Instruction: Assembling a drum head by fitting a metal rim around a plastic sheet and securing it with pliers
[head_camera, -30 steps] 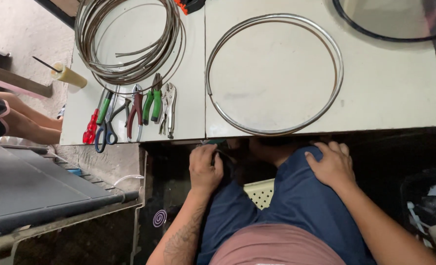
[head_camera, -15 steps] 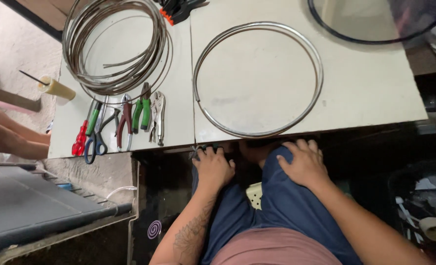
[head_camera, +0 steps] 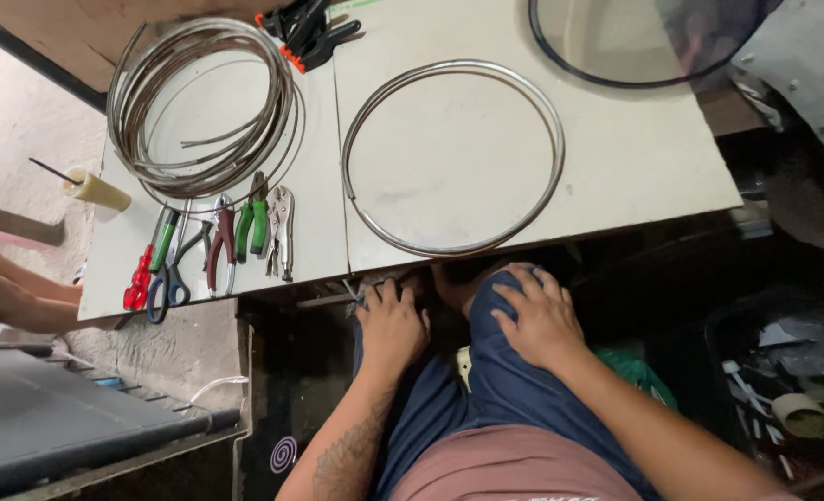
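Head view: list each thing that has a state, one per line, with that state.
left hand: empty, resting on the knee
right hand: empty, flat on the thigh
metal ring: lying flat on the table
wire coil: coiled, flat
green pliers: shut
scissors: shut

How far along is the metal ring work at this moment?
Looks done: one closed metal ring lies flat on the white table. In hand: nothing; the left hand and right hand rest on the knees below the table edge. Left: the coil of metal strip is uncut, and the pliers lie untouched.
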